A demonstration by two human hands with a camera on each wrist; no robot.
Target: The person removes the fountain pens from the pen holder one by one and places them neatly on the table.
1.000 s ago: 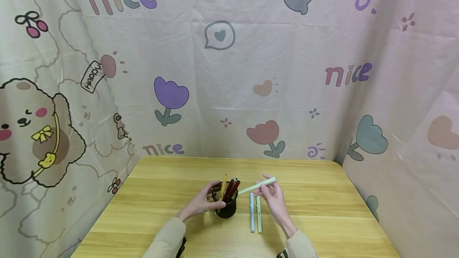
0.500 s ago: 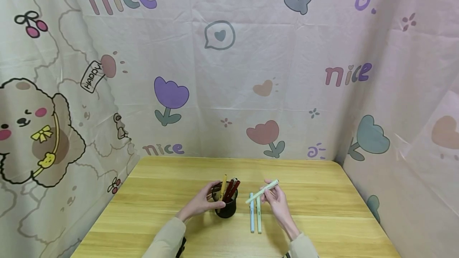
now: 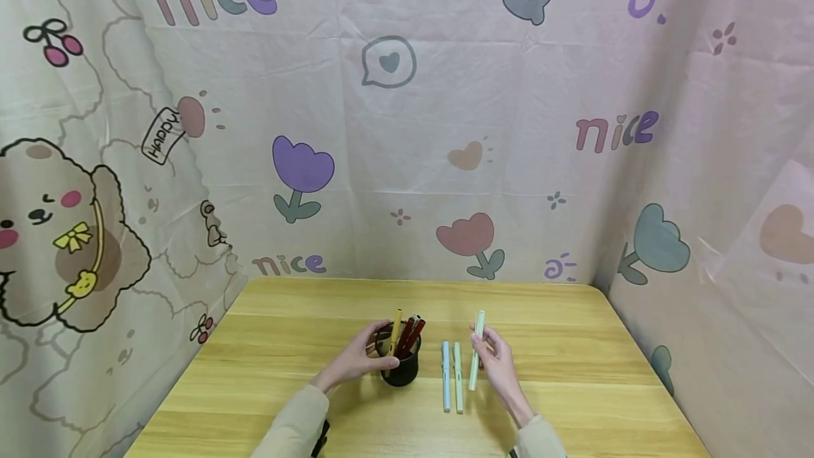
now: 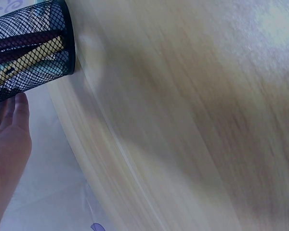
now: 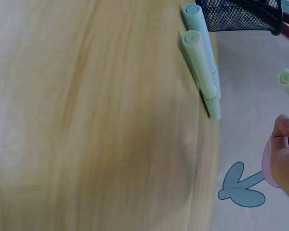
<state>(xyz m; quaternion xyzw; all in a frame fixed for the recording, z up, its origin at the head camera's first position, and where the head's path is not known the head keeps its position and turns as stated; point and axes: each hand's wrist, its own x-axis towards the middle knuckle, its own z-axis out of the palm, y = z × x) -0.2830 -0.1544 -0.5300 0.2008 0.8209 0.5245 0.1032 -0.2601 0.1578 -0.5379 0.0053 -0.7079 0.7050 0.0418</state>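
A black mesh pen holder point(image 3: 402, 374) stands on the table, and my left hand point(image 3: 352, 362) grips its side, thumb in front and fingers behind. Inside it are a yellow pen point(image 3: 398, 321) and several others, some dark red. In the left wrist view, the fingers of the left hand point(image 4: 10, 137) lie against the mesh. My right hand point(image 3: 498, 365) pinches a pale green pen point(image 3: 480, 324) between thumb and fingers. Left of that pen, a light blue pen point(image 3: 446, 382) and another pale green pen point(image 3: 458, 386) lie side by side on the table.
The light wooden table point(image 3: 286, 345) has its far edge against a printed curtain point(image 3: 394, 133). Another curtain point(image 3: 83, 161) hangs along the left side, and cloth also hangs on the right.
The right hand has drawn its pen to the right, away from the pen holder, turning it from slanted to nearly parallel with the two lying pens. My left hand has stayed on the holder.
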